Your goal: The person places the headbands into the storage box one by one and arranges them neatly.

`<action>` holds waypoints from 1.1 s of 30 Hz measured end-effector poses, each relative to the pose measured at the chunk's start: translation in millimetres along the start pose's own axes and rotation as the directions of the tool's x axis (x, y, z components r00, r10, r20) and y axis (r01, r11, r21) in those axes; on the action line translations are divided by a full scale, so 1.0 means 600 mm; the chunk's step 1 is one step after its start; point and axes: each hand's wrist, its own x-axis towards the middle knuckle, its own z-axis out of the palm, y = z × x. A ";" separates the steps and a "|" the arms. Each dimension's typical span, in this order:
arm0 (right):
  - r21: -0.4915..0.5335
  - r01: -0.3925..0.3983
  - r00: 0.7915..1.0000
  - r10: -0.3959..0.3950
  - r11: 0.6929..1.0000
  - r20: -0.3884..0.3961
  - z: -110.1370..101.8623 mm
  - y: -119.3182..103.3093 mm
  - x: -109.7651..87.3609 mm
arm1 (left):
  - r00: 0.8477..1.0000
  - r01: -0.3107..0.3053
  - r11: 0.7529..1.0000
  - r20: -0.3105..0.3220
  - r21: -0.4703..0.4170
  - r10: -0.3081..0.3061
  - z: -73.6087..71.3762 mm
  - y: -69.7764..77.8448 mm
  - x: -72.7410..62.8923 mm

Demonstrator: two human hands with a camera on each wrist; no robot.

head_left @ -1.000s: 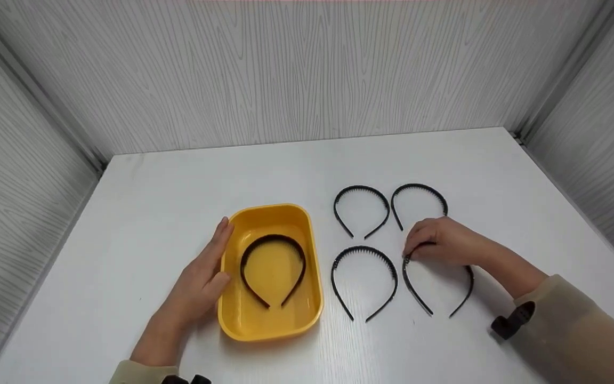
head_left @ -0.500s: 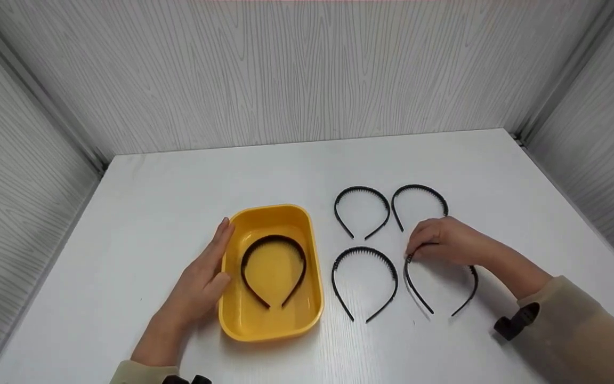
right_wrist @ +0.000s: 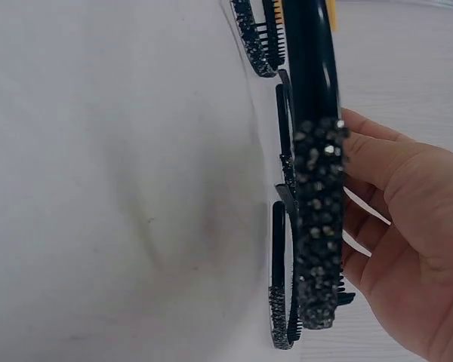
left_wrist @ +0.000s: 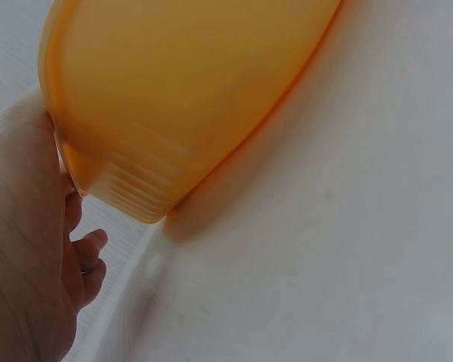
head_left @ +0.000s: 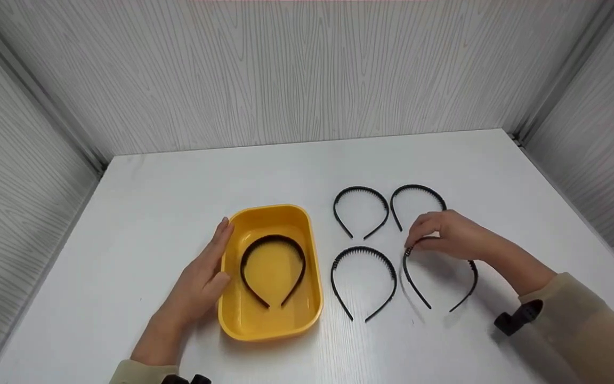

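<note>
In the head view, my right hand (head_left: 453,234) pinches the top of a black toothed headband (right_wrist: 321,219) between thumb and fingers. The band's two ends hang just above the table, their shadow below them. Dark sparkling stones coat its outer curve in the right wrist view. My left hand (head_left: 195,288) lies along the left side of a yellow plastic basin (head_left: 256,329), fingers straight against the wall and thumb at the rim. One black headband (head_left: 273,238) lies inside the basin. Another headband (head_left: 361,249) rests between the basin and my right hand.
Two more black headbands lie farther back: one headband (head_left: 361,189) on the left, the other headband (head_left: 417,186) partly behind my right hand. All rest on a white table (head_left: 179,181). Pale wood-grain panels (head_left: 307,74) enclose its back and sides.
My right hand has lifted the headband slightly, and its ends have come up from the table surface. My left hand and the basin stay where they were.
</note>
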 end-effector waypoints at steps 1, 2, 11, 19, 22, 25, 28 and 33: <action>0.001 0.003 1.000 -0.003 1.000 -0.002 -0.003 -0.003 0.001 | 1.000 0.000 1.000 0.002 0.001 0.000 0.000 0.000 0.000; 0.002 0.006 1.000 -0.006 1.000 -0.004 -0.006 -0.007 0.003 | 1.000 0.002 1.000 0.004 0.001 -0.002 0.000 -0.001 0.000; 0.049 0.049 0.998 -0.047 0.998 -0.040 -0.026 -0.039 0.024 | 1.000 0.004 1.000 0.008 0.004 -0.004 0.000 -0.004 0.000; 0.063 0.075 0.996 -0.072 0.995 -0.054 -0.037 -0.064 0.046 | 0.999 0.029 1.000 0.015 0.003 -0.029 0.000 -0.003 -0.001; 0.048 0.098 0.993 -0.095 0.994 -0.066 -0.041 -0.077 0.056 | 0.999 0.039 0.999 0.021 0.001 -0.039 -0.001 -0.002 0.000; 0.040 0.121 0.990 -0.118 0.992 -0.075 -0.047 -0.090 0.067 | 0.999 0.036 0.999 0.018 0.004 -0.036 0.000 -0.001 0.000; 0.024 0.158 0.984 -0.155 0.987 -0.088 -0.053 -0.103 0.080 | 1.000 0.028 1.000 0.014 0.005 -0.028 0.001 -0.001 0.000; 0.001 0.182 0.979 -0.181 0.983 -0.095 -0.060 -0.129 0.107 | 0.999 0.031 0.999 0.017 0.008 -0.031 0.001 0.001 0.002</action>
